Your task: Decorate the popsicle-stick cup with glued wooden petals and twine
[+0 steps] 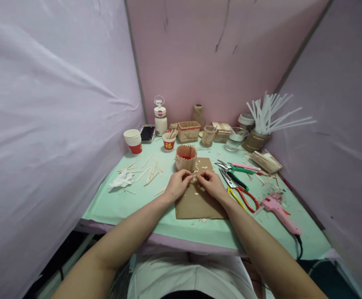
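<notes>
Bare forearms point(146, 224) lead to the left hand point(178, 182) and right hand point(211, 182), fingers of both pinched on a tiny pale wood piece point(194, 177) above brown cardboard point(196, 209). The piece's outline is too small to tell. Chips point(196, 194) litter the board. At eleven o'clock a jagged-rimmed wooden cup point(184, 163) crowds the left hand. Loose sticks point(151, 178) lie at nine, pliers point(229, 180) at three, a pink glue gun point(282, 214) at four.

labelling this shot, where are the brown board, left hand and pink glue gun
Brown board point(200, 206), head view: bare near part.
Left hand point(178, 183), head view: back of the hand.
Pink glue gun point(282, 214), head view: handle.
</notes>
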A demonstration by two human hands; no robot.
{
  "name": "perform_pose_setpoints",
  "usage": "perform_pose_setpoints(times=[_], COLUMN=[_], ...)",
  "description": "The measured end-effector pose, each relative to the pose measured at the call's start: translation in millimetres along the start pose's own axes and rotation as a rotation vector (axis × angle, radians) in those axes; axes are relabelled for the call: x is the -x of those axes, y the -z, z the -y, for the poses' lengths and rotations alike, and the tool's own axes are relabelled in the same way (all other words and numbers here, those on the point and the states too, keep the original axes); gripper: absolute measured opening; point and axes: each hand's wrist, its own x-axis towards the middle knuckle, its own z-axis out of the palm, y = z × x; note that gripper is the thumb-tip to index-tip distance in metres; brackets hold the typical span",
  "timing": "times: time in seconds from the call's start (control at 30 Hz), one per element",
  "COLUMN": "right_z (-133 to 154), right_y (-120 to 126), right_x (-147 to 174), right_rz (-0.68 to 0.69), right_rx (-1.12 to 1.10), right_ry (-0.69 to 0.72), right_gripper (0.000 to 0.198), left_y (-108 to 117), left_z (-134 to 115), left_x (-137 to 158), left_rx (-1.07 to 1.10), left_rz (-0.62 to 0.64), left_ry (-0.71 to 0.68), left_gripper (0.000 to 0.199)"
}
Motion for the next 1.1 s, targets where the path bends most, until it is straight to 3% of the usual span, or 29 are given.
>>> perform_pose_setpoints(times=[0.23, 0.8, 0.93, 1.1], right_z=[0, 5, 17, 14], right_y=[-1, 3, 23, 84], right_x=[2, 6, 24, 73], right_rz=[0.032, 0.019, -0.088, -0.278], right_rx=[0.06, 0.22, 0.302, 0.572], right_ry=[0.028, 0.06, 0.075, 0.05], right_gripper=[0.03, 0.041, 0.038, 0.049], left_y=[-4, 1, 2, 1], left_z=[7, -3, -5, -4], left_x=[-1, 3, 4, 4], left_rx=[0.04, 0.0, 0.001, 0.009], left_rz=[0.023, 0.03, 0.033, 0.043], left_ry=[0.081, 0.096, 0.106, 0.107], left_gripper=[0.013, 0.014, 0.015, 0.015])
